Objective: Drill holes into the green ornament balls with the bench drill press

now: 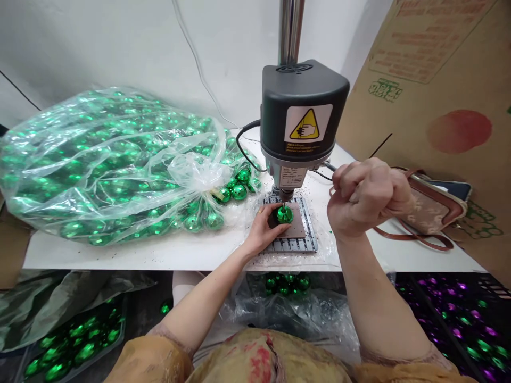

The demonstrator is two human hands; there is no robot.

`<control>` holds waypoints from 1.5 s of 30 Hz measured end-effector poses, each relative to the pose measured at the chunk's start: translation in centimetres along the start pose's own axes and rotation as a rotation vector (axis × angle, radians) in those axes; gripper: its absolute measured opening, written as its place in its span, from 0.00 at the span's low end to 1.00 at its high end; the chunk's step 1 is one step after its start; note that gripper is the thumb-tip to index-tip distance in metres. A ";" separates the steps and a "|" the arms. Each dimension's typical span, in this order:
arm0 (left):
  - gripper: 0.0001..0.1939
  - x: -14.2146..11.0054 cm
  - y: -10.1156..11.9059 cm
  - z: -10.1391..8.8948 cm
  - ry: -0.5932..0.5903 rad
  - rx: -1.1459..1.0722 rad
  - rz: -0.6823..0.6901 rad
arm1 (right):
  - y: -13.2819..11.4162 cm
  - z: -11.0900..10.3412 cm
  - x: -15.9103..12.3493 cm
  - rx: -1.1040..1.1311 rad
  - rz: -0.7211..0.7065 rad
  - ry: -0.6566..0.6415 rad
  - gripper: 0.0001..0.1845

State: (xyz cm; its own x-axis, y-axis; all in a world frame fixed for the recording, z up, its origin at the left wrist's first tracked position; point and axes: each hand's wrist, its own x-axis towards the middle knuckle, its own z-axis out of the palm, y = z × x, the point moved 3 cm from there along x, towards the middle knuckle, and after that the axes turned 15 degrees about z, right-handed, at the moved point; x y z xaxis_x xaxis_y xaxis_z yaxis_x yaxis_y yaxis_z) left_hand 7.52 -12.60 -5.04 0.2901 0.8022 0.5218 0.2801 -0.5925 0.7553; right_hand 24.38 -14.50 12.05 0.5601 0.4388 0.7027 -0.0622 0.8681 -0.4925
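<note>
A shiny green faceted ball [285,215] rests on a brown board [298,230] on the drill press's slotted metal base [313,246]. My left hand [264,230] is closed on it, thumb in front and fingers behind. Directly above, the black drill press [305,106] has its bit down at the ball's top; whether it has gone in I cannot tell. Off to the right, my right hand [365,197] is raised in a fist around the press's feed lever [329,167], most of which the fingers hide.
A big clear bag [115,165] of green balls fills the table's left side, with loose balls [238,191] beside its knot. A purse [431,205] with a brown strap lies right, before a cardboard box [419,106]. Below the table edge are more green balls [287,283] and purple ones [451,308].
</note>
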 end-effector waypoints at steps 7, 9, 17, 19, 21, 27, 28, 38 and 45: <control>0.28 0.0 0.1 0.0 -0.007 -0.015 -0.008 | 0.3 -0.4 -0.4 0.039 -0.034 -0.017 0.34; 0.28 0.0 0.1 0.0 -0.005 -0.015 -0.012 | 0.4 -0.5 -0.4 0.014 -0.027 0.009 0.36; 0.28 0.0 0.2 0.0 -0.011 -0.015 0.001 | 0.9 -0.9 -1.1 0.035 -0.139 -0.047 0.30; 0.28 -0.1 0.1 0.1 -0.011 -0.012 0.005 | 1.0 -1.1 -1.4 0.031 -0.150 -0.047 0.29; 0.28 -0.1 0.0 0.1 -0.007 -0.005 0.010 | 0.8 -1.1 -1.5 0.016 -0.143 -0.030 0.29; 0.29 0.2 0.0 0.0 0.030 -0.045 -0.024 | -0.6 1.0 1.6 -0.084 0.189 0.047 0.29; 0.28 0.0 0.3 -0.1 0.056 -0.032 -0.038 | -0.8 1.5 2.3 -0.102 0.234 0.031 0.28; 0.25 -10.6 6.1 3.5 -0.471 0.308 0.563 | -0.9 2.3 3.5 -0.085 0.263 -0.017 0.24; 0.11 -3.4 3.0 -3.4 -0.020 0.396 0.351 | -0.7 2.0 3.4 -0.074 0.256 0.028 0.28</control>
State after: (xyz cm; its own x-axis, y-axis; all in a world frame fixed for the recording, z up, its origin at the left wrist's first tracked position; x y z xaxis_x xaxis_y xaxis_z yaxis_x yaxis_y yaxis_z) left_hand 4.28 -16.87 -3.16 0.4447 0.5512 0.7060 0.4864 -0.8105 0.3264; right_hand 24.69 -13.14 15.86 0.5565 0.6341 0.5368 -0.1441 0.7100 -0.6893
